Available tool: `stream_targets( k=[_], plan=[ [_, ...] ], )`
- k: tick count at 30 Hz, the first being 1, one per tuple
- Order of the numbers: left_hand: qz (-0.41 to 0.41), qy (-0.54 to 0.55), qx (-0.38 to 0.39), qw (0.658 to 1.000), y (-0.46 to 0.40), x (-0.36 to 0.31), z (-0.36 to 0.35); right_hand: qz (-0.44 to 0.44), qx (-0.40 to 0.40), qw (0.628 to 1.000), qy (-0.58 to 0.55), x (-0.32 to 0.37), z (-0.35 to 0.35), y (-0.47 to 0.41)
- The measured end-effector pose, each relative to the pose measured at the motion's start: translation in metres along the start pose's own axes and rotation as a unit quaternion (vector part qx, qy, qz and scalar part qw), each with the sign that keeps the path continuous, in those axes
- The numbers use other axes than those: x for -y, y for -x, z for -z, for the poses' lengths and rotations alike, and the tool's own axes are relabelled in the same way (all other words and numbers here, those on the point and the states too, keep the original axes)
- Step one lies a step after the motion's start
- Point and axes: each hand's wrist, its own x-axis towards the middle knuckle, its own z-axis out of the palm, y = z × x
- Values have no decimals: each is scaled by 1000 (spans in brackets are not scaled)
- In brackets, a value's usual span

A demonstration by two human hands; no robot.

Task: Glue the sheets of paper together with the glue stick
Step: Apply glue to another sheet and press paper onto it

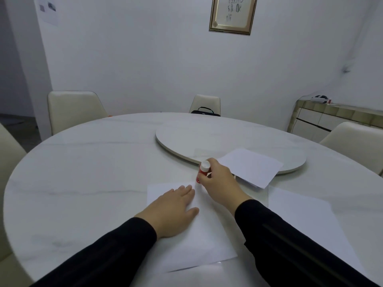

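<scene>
**Glue stick held upright at the far edge of a flat sheet**

Nearest the camera, two arms in smooth black sleeves point(290, 241) reach over a round counter point(83, 183) of pale, glossy, marble-like stone with faint grey veins. A thin white sheet of paper point(203, 241) lies flat on it, rectangular and set slightly askew. The left hand point(172, 210) rests palm down on this sheet, fingers straight and together, gripping nothing.

To the right, a second flat sheet point(306, 220) lies on the counter, partly under the right forearm.

Just past the first sheet's far edge, the right hand point(217, 181) has its fingers curled round a small cylindrical glue stick point(204, 170), red in the body with a round white cap on top. The stick stands roughly upright, with its lower end at the sheet's far corner; whether it touches the paper cannot be told. It sits just beyond the left fingertips, close but apart from them.

Farther right, another white sheet point(251, 165) lies tilted, half on the rim of a round, low turntable point(196, 137) of the same pale stone, with a further sheet edge showing beneath it.

Beyond the counter stand cream padded chairs point(72, 108), a dark bag point(205, 111) on the middle one, and a gold-framed picture point(232, 15) on the plain white wall.
</scene>
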Motion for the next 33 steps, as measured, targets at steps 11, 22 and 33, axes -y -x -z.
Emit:
stream_targets(
  k=[11, 22, 33],
  plan=[
    [5, -38, 25, 999, -1, 1, 2, 31, 70, 997, 27, 5, 36, 42],
    [19, -44, 33, 998, -4, 4, -1, 50, 217, 970, -99, -2, 85, 116],
    [83, -97, -75, 989, -4, -22, -4, -126, -99, 804, -573, -13, 103, 64]
  ],
)
